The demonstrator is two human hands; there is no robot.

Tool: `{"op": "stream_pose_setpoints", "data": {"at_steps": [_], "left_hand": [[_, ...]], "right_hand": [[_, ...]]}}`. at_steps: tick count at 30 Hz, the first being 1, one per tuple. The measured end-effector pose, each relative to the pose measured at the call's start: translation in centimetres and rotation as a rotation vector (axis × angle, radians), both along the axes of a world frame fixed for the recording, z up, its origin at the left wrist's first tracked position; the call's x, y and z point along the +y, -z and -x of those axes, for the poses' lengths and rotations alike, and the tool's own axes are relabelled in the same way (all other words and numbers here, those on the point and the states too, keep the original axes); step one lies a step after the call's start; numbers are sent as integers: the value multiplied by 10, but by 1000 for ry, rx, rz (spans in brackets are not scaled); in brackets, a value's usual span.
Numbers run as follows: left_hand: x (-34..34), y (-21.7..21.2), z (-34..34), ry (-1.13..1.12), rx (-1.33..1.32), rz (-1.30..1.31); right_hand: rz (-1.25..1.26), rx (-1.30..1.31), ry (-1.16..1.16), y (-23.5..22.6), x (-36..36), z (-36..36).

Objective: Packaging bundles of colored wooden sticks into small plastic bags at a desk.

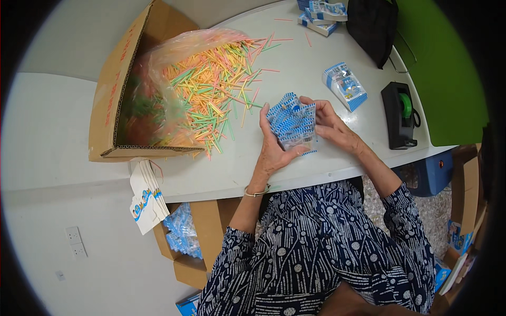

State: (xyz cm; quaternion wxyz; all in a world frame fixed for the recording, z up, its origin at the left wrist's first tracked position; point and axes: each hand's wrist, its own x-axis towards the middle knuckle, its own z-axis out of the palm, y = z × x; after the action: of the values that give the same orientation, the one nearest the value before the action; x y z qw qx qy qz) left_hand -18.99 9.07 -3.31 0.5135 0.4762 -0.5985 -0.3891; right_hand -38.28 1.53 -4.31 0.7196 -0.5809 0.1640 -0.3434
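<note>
Above the table's front edge, a clear plastic bag with blue-and-white printing point(291, 124) is between my two hands. My left hand point(274, 151) grips its left side and lower edge, the fingers bent round it. On the opposite side, my right hand point(337, 128) holds the bag's right edge with curled fingers; some fingertips are hidden behind it. Whether anything is inside cannot be made out. Just left of the hands spreads a heap of short thin straws point(211, 89) in pink, yellow, orange and green. A second blue-and-white packet point(345, 87) lies beyond my right hand.
A cardboard box point(113, 100) on its side spills straws from a clear liner point(203, 36). At right stand a black tape dispenser point(396, 118) and a black bag point(370, 29). Stacked packets point(322, 16) lie at the back. Below the table, another carton point(205, 226) holds plastic bags point(183, 231).
</note>
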Motion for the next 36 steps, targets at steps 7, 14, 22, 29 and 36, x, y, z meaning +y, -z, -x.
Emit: {"op": "stream_pose_setpoints", "data": {"at_steps": [7, 14, 22, 29, 36], "left_hand": [[4, -3, 9, -64, -28, -23], [7, 1, 7, -124, -23, -14], [7, -1, 10, -112, 33, -12], [5, 2, 10, -117, 16, 8], [5, -2, 11, -147, 9, 35]], "right_hand": [[0, 137, 99, -20, 2, -3], [-23, 5, 201, -18, -4, 4], [-506, -188, 266, -10, -15, 14], [-379, 188, 313, -6, -10, 3], [-276, 198, 437, -18, -19, 8]]}}
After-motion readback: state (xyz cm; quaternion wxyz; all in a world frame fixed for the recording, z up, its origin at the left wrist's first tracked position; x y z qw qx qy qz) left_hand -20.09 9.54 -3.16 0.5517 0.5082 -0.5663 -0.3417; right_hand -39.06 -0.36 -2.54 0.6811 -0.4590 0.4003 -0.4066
